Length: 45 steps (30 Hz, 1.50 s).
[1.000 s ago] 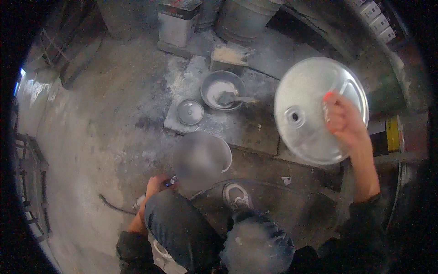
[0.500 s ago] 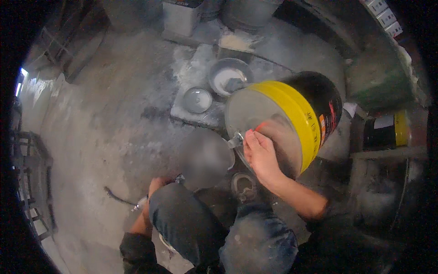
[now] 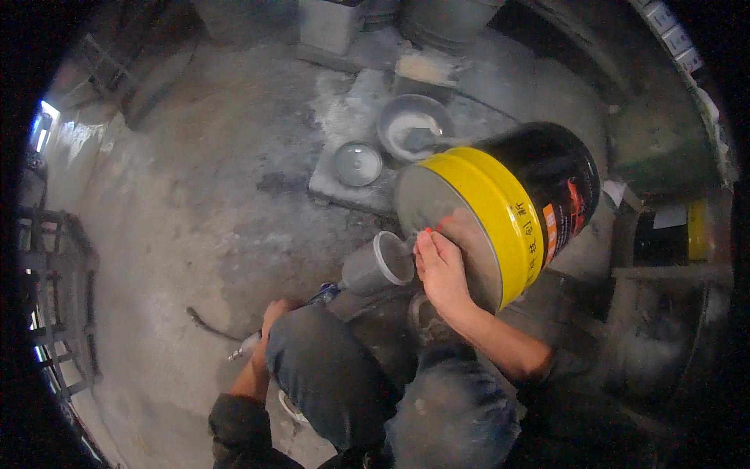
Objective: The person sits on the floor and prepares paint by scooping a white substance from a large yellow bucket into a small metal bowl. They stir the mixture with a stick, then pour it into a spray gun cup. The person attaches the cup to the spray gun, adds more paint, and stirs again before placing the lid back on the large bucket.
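Observation:
A black drum with a wide yellow band (image 3: 500,223) lies tilted on its side, its flat grey end facing left. At a small tap on that end, my right hand (image 3: 441,266) has its fingers closed round a red-tipped lever. The tap's spout is mostly hidden by the hand. My left hand (image 3: 281,314), partly behind my knee, grips a spray gun (image 3: 324,295) with a bluish metal body and an air fitting below. Its grey cup (image 3: 363,268) leans over, the pale rim turned right toward the tap. What is inside the cup cannot be made out.
Beyond the drum, a round bowl (image 3: 393,129) with pale powder and a smaller lidded pot (image 3: 358,164) sit on a dusty slab. A second black-and-yellow drum (image 3: 662,234) stands at the right, by a ledge. Dark metal racks (image 3: 58,289) line the left edge.
The scene has shifted slightly right in view. The cup, a grey blur before, now shows its rim clearly near the tap. Both hands keep their grips.

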{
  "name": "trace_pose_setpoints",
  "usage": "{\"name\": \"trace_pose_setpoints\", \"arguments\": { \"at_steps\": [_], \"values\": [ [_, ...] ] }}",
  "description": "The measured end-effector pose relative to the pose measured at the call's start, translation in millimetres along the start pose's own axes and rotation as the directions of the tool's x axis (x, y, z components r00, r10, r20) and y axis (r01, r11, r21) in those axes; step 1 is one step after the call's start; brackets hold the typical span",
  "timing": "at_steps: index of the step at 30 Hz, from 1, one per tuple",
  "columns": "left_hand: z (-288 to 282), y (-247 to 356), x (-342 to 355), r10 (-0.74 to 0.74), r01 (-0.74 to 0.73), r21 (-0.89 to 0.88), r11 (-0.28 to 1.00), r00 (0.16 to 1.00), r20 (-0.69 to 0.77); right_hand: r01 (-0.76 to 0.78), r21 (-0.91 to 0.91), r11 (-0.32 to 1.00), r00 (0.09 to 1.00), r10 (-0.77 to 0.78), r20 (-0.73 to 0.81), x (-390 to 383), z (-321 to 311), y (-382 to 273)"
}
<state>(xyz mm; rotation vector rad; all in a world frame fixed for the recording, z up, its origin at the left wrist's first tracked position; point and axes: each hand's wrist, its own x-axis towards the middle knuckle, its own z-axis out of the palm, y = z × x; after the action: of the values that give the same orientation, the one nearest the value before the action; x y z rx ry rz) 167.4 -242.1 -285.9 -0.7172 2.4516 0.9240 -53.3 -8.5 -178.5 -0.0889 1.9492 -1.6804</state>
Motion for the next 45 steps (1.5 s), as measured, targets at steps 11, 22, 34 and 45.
{"name": "trace_pose_setpoints", "arguments": {
  "at_steps": [11,22,34,45],
  "values": [
    [0,-2,0,-0.052,0.050,0.035,0.998,0.997,0.048,0.018,-0.042,0.999,1.000,-0.018,-0.010,3,5,11],
    [8,-13,6,-0.080,0.070,0.083,0.994,0.990,0.115,0.003,0.036,0.999,1.000,-0.002,-0.026,3,6,22],
    [8,24,36,0.137,-0.139,-0.141,0.980,0.990,-0.022,-0.064,0.205,0.977,0.992,0.083,-0.090,-14,-102,-142],
    [7,0,39,0.218,-0.254,-0.334,0.908,0.966,-0.142,0.201,-0.395,0.896,0.858,-0.356,-0.370,44,-303,-202]
  ]
}}
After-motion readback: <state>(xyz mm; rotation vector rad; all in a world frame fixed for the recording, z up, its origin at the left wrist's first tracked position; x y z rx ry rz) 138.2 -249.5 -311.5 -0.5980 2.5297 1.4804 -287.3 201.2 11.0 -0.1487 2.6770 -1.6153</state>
